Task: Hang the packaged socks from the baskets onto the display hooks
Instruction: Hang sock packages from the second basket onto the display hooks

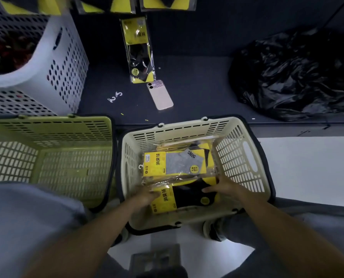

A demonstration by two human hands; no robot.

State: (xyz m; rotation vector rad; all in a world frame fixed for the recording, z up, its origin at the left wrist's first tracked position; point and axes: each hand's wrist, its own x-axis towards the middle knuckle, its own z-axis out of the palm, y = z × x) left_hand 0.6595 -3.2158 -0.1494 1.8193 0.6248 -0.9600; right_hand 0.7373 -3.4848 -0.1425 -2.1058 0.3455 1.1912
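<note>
A cream basket on the floor holds several yellow-carded sock packs. Both my hands are down inside it. My left hand grips the left end of a black sock pack at the near side, and my right hand holds its right end. A grey sock pack lies just behind it on top of the pile. One more black sock pack leans against the dark wall on the ledge. The bottoms of hung packs show at the top edge; the hooks are out of view.
An empty green basket stands left of the cream one. A white perforated basket sits at the back left. A pink phone lies on the dark ledge. A black plastic bag fills the right of the ledge.
</note>
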